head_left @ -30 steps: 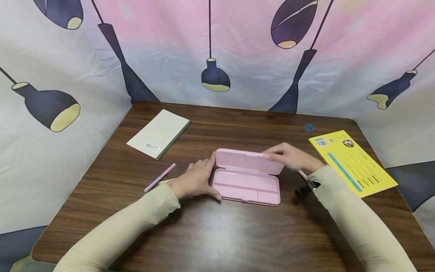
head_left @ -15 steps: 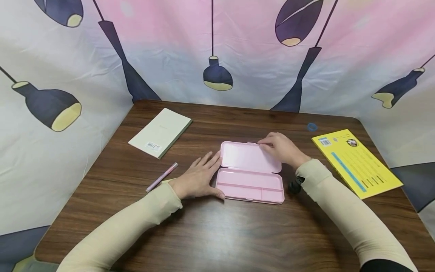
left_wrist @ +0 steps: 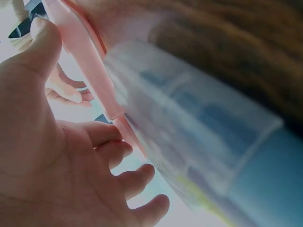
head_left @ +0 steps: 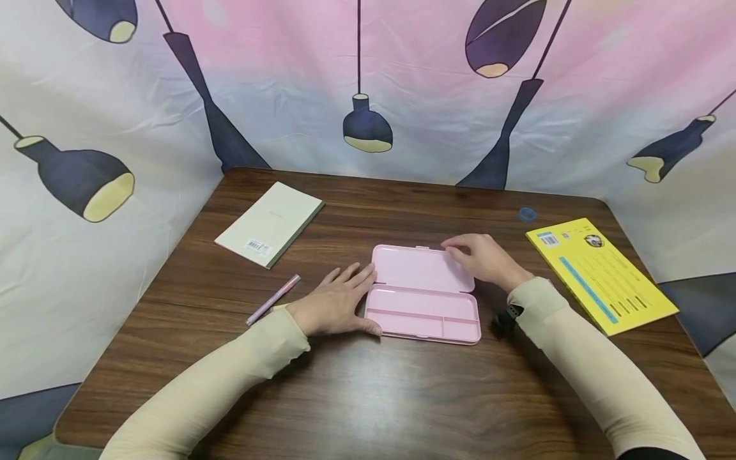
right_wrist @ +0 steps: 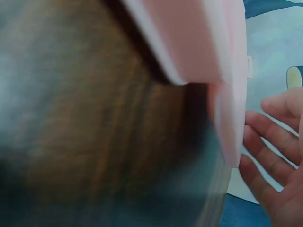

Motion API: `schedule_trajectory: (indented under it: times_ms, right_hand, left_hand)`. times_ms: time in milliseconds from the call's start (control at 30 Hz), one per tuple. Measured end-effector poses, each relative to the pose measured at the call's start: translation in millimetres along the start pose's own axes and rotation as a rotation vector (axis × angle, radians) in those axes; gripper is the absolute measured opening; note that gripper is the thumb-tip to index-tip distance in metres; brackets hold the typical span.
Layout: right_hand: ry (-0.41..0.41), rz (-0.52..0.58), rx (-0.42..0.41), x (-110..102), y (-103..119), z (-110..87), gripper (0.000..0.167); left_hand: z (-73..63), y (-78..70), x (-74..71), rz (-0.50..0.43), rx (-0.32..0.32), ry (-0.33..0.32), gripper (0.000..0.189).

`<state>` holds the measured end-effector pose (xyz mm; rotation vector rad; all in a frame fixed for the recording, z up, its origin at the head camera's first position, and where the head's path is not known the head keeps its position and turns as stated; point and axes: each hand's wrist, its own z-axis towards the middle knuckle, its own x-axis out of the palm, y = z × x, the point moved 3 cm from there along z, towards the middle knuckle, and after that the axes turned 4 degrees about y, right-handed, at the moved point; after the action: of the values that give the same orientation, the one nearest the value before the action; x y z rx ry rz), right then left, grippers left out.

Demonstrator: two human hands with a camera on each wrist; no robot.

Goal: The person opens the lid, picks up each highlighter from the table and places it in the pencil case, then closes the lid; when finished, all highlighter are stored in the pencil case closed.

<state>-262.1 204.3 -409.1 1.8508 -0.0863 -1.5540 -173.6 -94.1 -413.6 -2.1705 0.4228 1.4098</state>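
A pink pencil case (head_left: 422, 313) lies open on the brown wooden table, its lid (head_left: 422, 267) tipped back behind the divided tray. No items show in its compartments. My left hand (head_left: 336, 303) rests at the case's left side, fingers spread, with fingertips at the lid's edge and the thumb by the front left corner. At the lid's far right corner is my right hand (head_left: 485, 259); in the right wrist view its relaxed fingers (right_wrist: 270, 142) touch the lid's edge while the thumb stands apart. A pink-purple pen (head_left: 273, 299) lies left of my left hand.
A pale notebook (head_left: 270, 220) with a barcode sticker lies at the back left. On the right is a yellow book (head_left: 600, 275), with a blue ring (head_left: 527, 214) behind it. A patterned curtain (head_left: 425, 96) hangs along the table's far edge.
The lid swung backward from nearly upright, then came up slightly. My right hand followed it back and has since loosened at the corner. My left hand has stayed beside the case.
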Motion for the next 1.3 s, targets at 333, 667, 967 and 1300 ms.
schedule_trajectory:
  times_ms: [333, 667, 967, 1300]
  right_hand:
    - [-0.212, -0.013, 0.006, -8.2, -9.7, -43.8, 0.029]
    - [-0.404, -0.091, 0.114, -19.7, -23.8, -131.4, 0.037]
    - [-0.435, -0.165, 0.101, -13.3, -35.0, -184.5, 0.044]
    - [-0.362, -0.233, 0.134, -8.5, -40.5, -198.7, 0.044]
  left_hand:
    - [0.2, -2.9, 2.1, -0.003, 0.006, -0.027, 0.113]
    - [-1.3, -5.0, 2.4, -0.002, -0.014, -0.043, 0.113]
    - [-3.0, -3.8, 1.7, 0.003, -0.018, -0.069, 0.114]
    - [0.3, -4.5, 3.8, 0.019, -0.002, -0.083, 0.114]
